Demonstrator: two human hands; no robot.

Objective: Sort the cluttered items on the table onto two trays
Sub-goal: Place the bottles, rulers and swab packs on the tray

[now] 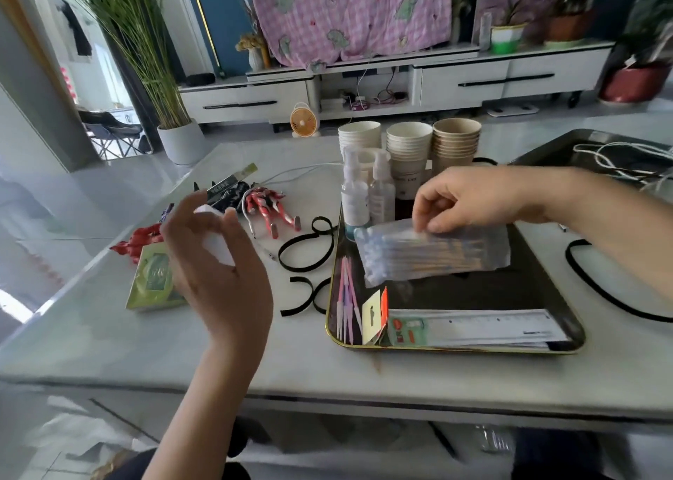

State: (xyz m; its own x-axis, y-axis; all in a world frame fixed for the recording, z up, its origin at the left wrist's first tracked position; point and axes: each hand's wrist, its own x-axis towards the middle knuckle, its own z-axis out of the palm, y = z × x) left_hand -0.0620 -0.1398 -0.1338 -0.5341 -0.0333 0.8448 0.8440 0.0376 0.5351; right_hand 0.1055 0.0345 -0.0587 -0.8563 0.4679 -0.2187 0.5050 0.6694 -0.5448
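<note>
On the white table (pixel 109 334), the right hand (pixel 473 199) pinches the swab bag (pixel 433 255); lay it flat in the near tray (pixel 473 293).

White low cabinet (pixel 462 78), pink checked cloth (pixel 346 13), tall potted grass (pixel 145 60).

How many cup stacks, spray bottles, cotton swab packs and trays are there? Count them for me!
Cup stacks: 3
Spray bottles: 2
Cotton swab pack: 1
Trays: 2
Total: 8
</note>
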